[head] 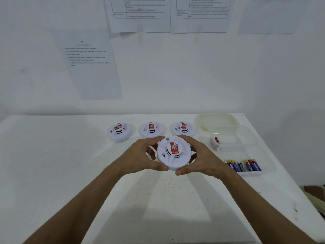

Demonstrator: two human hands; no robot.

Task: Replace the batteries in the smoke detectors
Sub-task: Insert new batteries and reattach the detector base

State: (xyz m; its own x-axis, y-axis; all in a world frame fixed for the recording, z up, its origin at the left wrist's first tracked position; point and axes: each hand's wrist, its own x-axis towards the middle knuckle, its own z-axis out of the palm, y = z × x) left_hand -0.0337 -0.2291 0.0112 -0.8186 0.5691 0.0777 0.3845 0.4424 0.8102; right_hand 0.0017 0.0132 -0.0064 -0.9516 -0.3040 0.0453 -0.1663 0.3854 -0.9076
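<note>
Both hands hold one white smoke detector [174, 153] above the middle of the white table [52, 164], red-labelled face up: the left hand [140, 155] curls its fingers and thumb round the left rim, the right hand [202, 155] round the right rim. Three more detectors stand in a row behind it: left [119, 132], middle [151, 129] and right [182, 128]. A fifth detector [216, 140] shows partly at a clear tray [235, 136] on the right. A nearer clear tray [263, 155] holds about six batteries [244, 166], blue and black; the exact number cannot be told. A translucent lid [217, 121] lies behind. Four printed sheets [91, 67] hang on the wall.
</note>
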